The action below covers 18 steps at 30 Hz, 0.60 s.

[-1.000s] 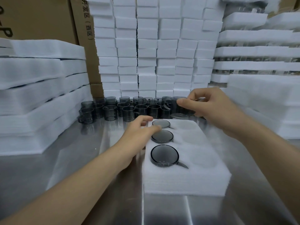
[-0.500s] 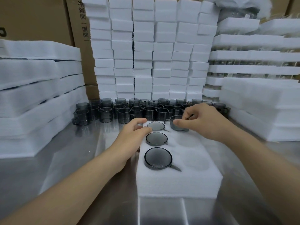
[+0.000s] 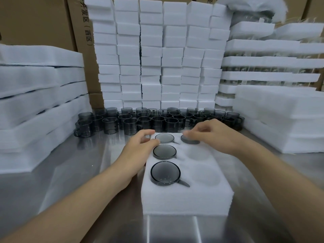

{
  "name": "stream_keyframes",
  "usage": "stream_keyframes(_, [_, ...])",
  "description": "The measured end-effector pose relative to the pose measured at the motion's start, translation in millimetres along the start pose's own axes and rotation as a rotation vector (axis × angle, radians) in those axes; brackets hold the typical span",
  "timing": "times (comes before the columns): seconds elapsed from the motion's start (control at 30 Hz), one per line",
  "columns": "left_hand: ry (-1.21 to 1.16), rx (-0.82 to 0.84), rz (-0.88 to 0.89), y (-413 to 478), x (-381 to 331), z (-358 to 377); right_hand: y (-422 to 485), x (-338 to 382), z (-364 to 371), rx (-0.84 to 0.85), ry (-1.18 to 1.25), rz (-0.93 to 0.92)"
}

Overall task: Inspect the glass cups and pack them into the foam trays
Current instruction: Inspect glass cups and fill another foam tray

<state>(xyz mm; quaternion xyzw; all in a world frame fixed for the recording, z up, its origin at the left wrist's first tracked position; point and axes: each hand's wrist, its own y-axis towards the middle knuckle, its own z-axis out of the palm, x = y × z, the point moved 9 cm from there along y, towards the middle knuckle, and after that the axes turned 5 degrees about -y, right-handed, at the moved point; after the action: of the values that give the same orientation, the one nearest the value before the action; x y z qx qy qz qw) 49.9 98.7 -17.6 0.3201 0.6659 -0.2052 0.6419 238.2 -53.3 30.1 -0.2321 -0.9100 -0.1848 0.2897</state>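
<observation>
A white foam tray (image 3: 185, 199) lies on the metal table in front of me. Its left column holds three smoky grey glass cups: near (image 3: 165, 173), middle (image 3: 164, 151) and far (image 3: 164, 138). A fourth cup (image 3: 191, 141) sits low in the far right hole, and my right hand (image 3: 215, 135) pinches its rim from above. My left hand (image 3: 138, 151) rests against the tray's far left edge, fingers loosely curled beside the far cup. Two right-column holes (image 3: 197, 153) hold nothing.
Several loose grey cups (image 3: 157, 120) stand in rows behind the tray. Stacked foam blocks (image 3: 157, 58) rise behind them, with foam sheets at the left (image 3: 40, 95) and right (image 3: 280, 120). Cardboard boxes (image 3: 35, 20) stand at the back left.
My right hand brought a cup from the rows behind down into the tray's far right hole. My left hand stayed at the tray's left edge.
</observation>
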Motion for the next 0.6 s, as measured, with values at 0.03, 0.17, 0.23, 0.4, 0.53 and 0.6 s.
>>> stream_keyframes(0.03, [0.004,-0.006,0.001,0,1,-1,2,-5,-1,-0.043,0.034,0.008])
stream_keyframes(0.17, [0.006,-0.015,0.009,0,2,-2,4,-46,-5,-0.335,-0.087,0.077])
stream_keyframes(0.23, [0.003,-0.024,0.014,1,3,-3,8,-69,-4,-0.368,-0.128,0.139])
stream_keyframes(0.4, [0.009,-0.055,0.036,3,5,-4,29,-91,-13,-0.395,-0.142,0.217])
stream_keyframes(0.53, [0.027,-0.067,0.073,8,6,-5,40,-99,-20,-0.397,-0.23,0.277])
stream_keyframes(0.6, [0.037,-0.068,0.092,11,5,-5,43,-104,-24,-0.413,-0.261,0.308])
